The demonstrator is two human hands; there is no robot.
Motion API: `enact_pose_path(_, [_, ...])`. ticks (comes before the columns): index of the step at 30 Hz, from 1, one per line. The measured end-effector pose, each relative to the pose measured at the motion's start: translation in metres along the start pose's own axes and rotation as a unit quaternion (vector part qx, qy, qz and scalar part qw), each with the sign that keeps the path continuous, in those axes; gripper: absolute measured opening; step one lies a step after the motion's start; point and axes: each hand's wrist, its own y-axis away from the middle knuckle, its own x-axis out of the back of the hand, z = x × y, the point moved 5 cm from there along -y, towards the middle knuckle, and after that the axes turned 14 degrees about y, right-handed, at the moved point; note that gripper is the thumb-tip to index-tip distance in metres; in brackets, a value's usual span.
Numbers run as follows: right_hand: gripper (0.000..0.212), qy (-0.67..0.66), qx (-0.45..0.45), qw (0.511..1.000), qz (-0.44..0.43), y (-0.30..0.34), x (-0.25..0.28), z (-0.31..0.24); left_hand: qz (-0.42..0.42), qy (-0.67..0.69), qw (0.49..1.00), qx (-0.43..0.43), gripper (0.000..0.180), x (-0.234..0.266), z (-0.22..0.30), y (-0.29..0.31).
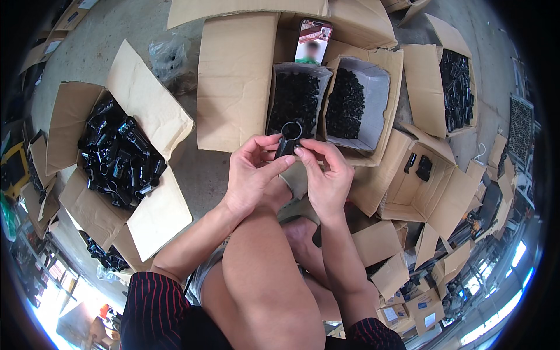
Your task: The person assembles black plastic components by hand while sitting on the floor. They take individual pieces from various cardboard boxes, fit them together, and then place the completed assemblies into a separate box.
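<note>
A black plastic part with a round ring at its top is held up in front of me. My left hand pinches its lower body between thumb and fingers. Thumb and forefinger of my right hand press together at the part's right side; whatever small piece lies between them is mostly hidden. Just beyond my hands are two grey-lined bins set in a carton: the left bin holds many small black pieces, and the right bin is partly filled with similar ones.
An open carton of black ringed parts stands at my left. Behind the bins leans a phone with a lit screen. At right are a carton of long black parts and a carton with a few black pieces. My bare legs are below.
</note>
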Motion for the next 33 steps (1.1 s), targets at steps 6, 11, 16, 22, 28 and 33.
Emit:
enact_pose_path(6, [0.015, 0.028, -0.011, 1.0, 0.007, 0.002, -0.006, 0.006, -0.004, -0.016, 1.0, -0.025, 0.036, -0.002, -0.003, -0.001])
enact_pose_path(11, [0.017, 0.133, 0.061, 0.989, 0.006, 0.0, -0.005, -0.009, -0.002, -0.027, 0.999, -0.038, 0.036, 0.001, -0.003, -0.001])
enact_pose_path(16, [0.013, 0.147, 0.043, 0.982, -0.114, -0.006, -0.004, -0.007, -0.001, -0.05, 0.998, -0.038, 0.037, 0.004, -0.002, 0.001])
enact_pose_path(22, [0.015, 0.059, 0.026, 0.995, -0.074, 0.001, 0.0, -0.01, 0.008, -0.051, 0.997, -0.051, 0.037, 0.003, -0.005, -0.001])
enact_pose_path(28, [0.018, 0.117, 0.072, 0.989, -0.059, 0.001, -0.006, -0.003, 0.008, -0.025, 0.999, -0.033, 0.035, 0.003, -0.009, 0.003])
enact_pose_path(33, [0.022, 0.192, 0.143, 0.97, -0.037, 0.009, -0.007, 0.0, -0.005, -0.056, 0.998, -0.026, 0.035, 0.0, -0.009, 0.006])
